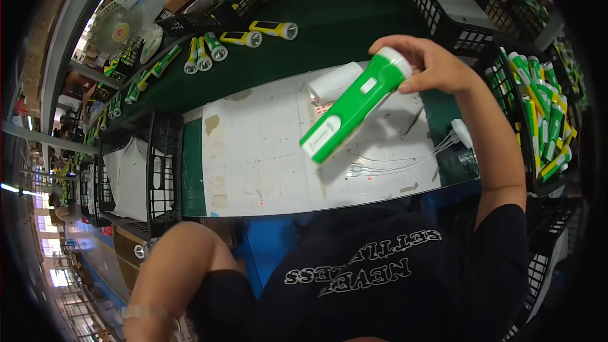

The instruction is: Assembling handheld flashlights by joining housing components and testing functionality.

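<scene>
Flashlight, light rigid slick plastic, is hanging tilted over the counter, right hand pinching its head end; left hand out of sight.

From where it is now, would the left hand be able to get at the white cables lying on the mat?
Probably not: the left hand is out of view, its arm folded low, far from the white cables.

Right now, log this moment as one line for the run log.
right hand: holds green-and-white flashlight by its head, above white mat | left hand: out of view | crate of flashlights: at right
</scene>
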A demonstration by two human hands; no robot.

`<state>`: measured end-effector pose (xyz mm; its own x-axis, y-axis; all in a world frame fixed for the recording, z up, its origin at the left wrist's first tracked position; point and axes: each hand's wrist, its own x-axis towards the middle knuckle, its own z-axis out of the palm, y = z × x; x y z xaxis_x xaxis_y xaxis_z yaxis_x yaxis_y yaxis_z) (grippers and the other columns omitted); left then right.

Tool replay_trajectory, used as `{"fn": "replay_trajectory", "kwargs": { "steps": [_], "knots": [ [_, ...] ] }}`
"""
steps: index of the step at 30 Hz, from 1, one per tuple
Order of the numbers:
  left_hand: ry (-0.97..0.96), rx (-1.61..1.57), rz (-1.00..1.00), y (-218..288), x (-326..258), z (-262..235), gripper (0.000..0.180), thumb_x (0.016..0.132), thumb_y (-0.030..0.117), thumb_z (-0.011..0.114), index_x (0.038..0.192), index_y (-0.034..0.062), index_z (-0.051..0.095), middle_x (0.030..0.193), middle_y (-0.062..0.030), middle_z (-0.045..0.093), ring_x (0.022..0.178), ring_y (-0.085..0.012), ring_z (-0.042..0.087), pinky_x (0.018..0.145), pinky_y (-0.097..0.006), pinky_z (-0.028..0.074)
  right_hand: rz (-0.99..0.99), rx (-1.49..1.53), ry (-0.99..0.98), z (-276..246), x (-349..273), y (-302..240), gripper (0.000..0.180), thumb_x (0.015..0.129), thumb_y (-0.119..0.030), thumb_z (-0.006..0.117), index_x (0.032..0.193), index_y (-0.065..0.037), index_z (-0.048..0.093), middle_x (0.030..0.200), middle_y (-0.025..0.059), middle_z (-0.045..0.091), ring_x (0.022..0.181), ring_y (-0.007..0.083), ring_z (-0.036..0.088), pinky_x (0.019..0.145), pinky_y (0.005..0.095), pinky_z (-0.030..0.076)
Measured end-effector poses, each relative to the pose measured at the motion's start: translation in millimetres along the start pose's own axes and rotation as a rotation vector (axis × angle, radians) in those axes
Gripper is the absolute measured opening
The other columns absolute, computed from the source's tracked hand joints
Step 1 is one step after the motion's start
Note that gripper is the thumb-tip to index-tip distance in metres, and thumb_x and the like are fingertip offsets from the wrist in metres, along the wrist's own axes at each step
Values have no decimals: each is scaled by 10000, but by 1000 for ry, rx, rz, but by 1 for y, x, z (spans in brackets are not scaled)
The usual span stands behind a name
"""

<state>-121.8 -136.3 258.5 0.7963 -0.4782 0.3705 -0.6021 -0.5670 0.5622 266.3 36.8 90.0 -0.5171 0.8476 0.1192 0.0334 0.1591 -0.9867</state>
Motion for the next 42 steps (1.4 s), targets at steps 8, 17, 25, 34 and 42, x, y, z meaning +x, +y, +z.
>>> {"fn": "replay_trajectory", "kwargs": {
  "steps": [8, 17, 25, 34, 42],
  "knots": [
    [1157, -1172, -541, -266, -61, 69, 588, 926, 421, 420, 1303, -27, 369, 1224, -185, 496, 1034, -257, 566, 849, -379, 487, 97, -80, -134, 52, -4, -3, 622, 669, -123, 757, 1237, -62, 512, 983, -42, 568, 654, -10, 410, 528, 130, 300],
    [1405, -1184, -848, -309, -68, 105, 400, 951, 355, 412, 1117, 1, 497, 947, -140, 603, 747, -176, 605, 627, -303, 536, 206, -260, 323, 72, -34, 61, 469, 790, -260, 671, 1191, -62, 530, 1032, 108, 615, 984, 155, 580, 764, 284, 456],
    [1557, -1244, -874, -323, -62, 115, 433, 944, 413, 407, 1003, 2, 527, 767, -96, 581, 587, -156, 561, 522, -270, 480, 298, -173, 355, 104, -67, 80, 345, 845, -301, 612, 1045, -25, 555, 911, 67, 614, 829, 128, 576, 702, 262, 457],
    [1553, -1142, -848, -323, -57, 110, 380, 949, 369, 418, 989, 8, 526, 753, -90, 569, 574, -166, 560, 508, -282, 489, -62, -799, 362, 134, -64, 65, 104, 832, -131, 551, 790, -37, 540, 739, 126, 537, 649, 325, 549, 560, 371, 436],
    [1526, -867, -876, -324, -53, 118, 341, 966, 310, 408, 1143, 26, 471, 989, -87, 581, 805, -141, 574, 714, -283, 507, -146, -1247, 218, 143, -48, 69, 100, 771, -161, 602, 774, -89, 533, 676, 52, 497, 530, 230, 549, 438, 349, 429]
  ]
}}
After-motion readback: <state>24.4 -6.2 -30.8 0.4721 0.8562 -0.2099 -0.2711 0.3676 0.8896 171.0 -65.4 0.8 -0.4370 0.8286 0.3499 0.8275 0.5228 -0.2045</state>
